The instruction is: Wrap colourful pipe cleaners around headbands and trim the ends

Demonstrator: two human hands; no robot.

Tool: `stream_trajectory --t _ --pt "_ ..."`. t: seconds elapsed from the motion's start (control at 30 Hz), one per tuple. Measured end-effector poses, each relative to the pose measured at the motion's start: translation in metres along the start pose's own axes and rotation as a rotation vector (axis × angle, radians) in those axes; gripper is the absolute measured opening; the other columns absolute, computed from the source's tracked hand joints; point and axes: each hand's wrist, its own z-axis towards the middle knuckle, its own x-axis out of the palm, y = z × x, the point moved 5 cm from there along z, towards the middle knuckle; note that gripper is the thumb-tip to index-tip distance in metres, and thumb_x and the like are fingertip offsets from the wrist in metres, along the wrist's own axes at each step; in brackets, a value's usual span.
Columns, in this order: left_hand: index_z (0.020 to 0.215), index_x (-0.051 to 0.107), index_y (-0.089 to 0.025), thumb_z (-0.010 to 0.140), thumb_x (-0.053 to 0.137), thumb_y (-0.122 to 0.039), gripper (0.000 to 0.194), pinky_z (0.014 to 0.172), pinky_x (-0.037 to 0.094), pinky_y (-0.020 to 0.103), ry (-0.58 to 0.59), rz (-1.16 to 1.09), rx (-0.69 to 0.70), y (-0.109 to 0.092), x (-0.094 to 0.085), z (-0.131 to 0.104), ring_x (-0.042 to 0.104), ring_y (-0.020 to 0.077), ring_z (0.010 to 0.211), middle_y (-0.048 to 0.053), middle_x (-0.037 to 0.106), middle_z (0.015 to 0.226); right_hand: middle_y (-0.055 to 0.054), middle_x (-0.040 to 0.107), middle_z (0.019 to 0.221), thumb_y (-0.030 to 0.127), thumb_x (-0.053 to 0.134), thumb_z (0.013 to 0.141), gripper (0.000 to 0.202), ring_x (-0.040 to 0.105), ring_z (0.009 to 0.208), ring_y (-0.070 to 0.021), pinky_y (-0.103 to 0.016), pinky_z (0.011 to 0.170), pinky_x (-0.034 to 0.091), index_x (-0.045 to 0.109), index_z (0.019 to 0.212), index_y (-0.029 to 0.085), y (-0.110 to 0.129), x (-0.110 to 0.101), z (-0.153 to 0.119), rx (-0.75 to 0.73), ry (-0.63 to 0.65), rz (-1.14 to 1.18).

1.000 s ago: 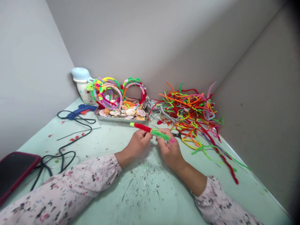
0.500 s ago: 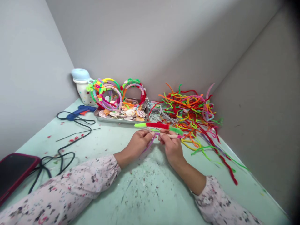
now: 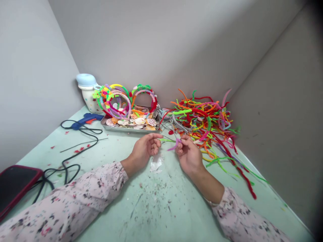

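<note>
My right hand (image 3: pixel 189 154) pinches a headband near its end, where a purple pipe cleaner (image 3: pixel 174 145) sticks out towards the left. The headband (image 3: pixel 182 111), wrapped in bright green, red, darker green and pink, curves up and over in front of the pile of pipe cleaners. To the left, my left hand (image 3: pixel 145 149) holds nothing; its index finger points right and the other fingers are loosely curled. A small whitish patch (image 3: pixel 156 163) lies on the table between the hands.
A metal tray (image 3: pixel 126 129) of shells and finished headbands stands at the back. Loose pipe cleaners (image 3: pixel 202 104) lie at back right. On the left are a white cup (image 3: pixel 91 97), a blue glue gun (image 3: pixel 87 120), a black cable (image 3: pixel 66 168) and a phone (image 3: pixel 17 185).
My left hand has let go of the purple pipe cleaner and moved slightly left. The headband in my right hand has turned and now arches upward. The whitish patch on the table has come into view.
</note>
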Motion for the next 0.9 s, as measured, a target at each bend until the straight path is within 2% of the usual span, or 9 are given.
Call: stream_trajectory --t 0.1,0.23,0.37,0.57,0.9 --pt "0.094 0.061 -0.014 0.072 0.06 -0.024 0.024 0.042 0.027 0.019 -0.003 0.207 0.045 0.001 0.002 -0.001 0.042 0.0045 0.044 -0.001 0.057 0.069 0.006 0.049 0.05 0.017 0.059 0.065 0.014 0.041 0.045 -0.0074 -0.017 0.041 0.03 0.052 0.077 0.02 -0.003 0.006 -0.002 0.049 0.076 -0.038" --pt "0.091 0.065 -0.014 0.074 0.064 -0.029 0.023 0.046 0.03 0.02 0.046 0.402 0.084 0.002 0.011 -0.004 0.041 0.0055 0.048 -0.001 0.058 0.065 0.005 0.052 0.051 0.018 0.06 0.068 0.014 0.043 0.045 -0.0075 -0.017 0.042 0.032 0.053 0.08 0.019 -0.009 0.013 -0.005 0.12 0.179 -0.107" --pt "0.091 0.068 -0.013 0.075 0.064 -0.031 0.025 0.049 0.034 0.021 0.041 0.45 0.109 -0.001 0.012 -0.005 0.044 0.0068 0.051 0.0 0.061 0.069 0.005 0.055 0.052 0.019 0.061 0.069 0.014 0.044 0.045 -0.0071 -0.016 0.043 0.033 0.054 0.082 0.018 -0.012 0.013 -0.005 0.148 0.209 -0.101" --pt "0.085 0.069 -0.013 0.076 0.063 -0.032 0.022 0.046 0.032 0.02 0.004 0.463 0.103 0.0 0.008 -0.004 0.042 0.0067 0.047 -0.003 0.054 0.055 0.005 0.056 0.053 0.019 0.06 0.071 0.013 0.046 0.045 -0.0073 -0.016 0.043 0.034 0.055 0.083 0.018 -0.013 0.012 -0.004 0.147 0.223 -0.111" --pt "0.086 0.071 -0.014 0.075 0.064 -0.034 0.023 0.045 0.033 0.02 -0.017 0.441 0.129 0.0 0.007 -0.005 0.045 0.0074 0.048 -0.001 0.057 0.059 0.004 0.056 0.055 0.018 0.062 0.072 0.013 0.047 0.046 -0.0075 -0.017 0.043 0.037 0.06 0.086 0.017 -0.013 0.011 -0.003 0.166 0.237 -0.126"
